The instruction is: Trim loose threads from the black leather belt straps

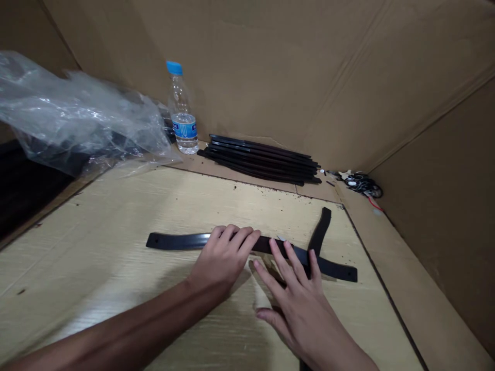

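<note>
A long, dark, gently curved strip lies crosswise on the pale board, with a small hole at each end. My left hand is closed over its middle, the fingers curled across the far edge and the thumb hidden. To the right, my right hand has its fingers spread. Its fingertips rest on or right at the same strip. A second dark strip crosses the first near its right end and passes under my right hand; a dark end shows again at the bottom edge. A small whitish scrap sits by the right fingertips.
Behind, a bundle of dark strips lies against the cardboard wall. A water bottle stands to its left. Crumpled clear plastic covers dark material at far left. A small tangled heap sits in the right corner. Crumbs dot the board.
</note>
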Demonstrator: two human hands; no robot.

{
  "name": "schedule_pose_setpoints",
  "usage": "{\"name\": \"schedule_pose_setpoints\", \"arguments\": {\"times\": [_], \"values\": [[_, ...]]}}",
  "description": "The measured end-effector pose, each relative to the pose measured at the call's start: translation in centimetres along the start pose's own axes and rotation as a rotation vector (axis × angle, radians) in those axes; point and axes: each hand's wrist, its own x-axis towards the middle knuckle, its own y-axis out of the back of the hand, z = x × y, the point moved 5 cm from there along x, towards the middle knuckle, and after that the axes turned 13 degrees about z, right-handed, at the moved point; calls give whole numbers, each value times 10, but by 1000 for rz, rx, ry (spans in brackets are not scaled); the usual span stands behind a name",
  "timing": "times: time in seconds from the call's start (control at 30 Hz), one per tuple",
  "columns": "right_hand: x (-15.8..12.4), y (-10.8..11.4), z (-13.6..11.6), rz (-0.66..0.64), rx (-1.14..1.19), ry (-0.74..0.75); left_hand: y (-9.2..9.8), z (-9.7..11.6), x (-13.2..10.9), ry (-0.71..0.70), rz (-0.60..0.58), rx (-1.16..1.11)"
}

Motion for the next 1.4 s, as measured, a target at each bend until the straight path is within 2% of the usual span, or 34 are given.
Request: {"name": "schedule_pose_setpoints", "arguments": {"times": [0.63, 0.87, 1.27, 1.4], "values": [[-8, -7, -4, 34, -62, -57, -1, 3, 1, -7, -30, -41], [-9, -10, -6, 14, -62, -79, -8, 3, 0, -43, -88, -32], [-11, -11, -9, 27, -46, -60, -8, 1, 2, -28, -52, 1], [-12, -10, -10, 68, -63, -81, -6, 2, 6, 21, -50, -22]]}}
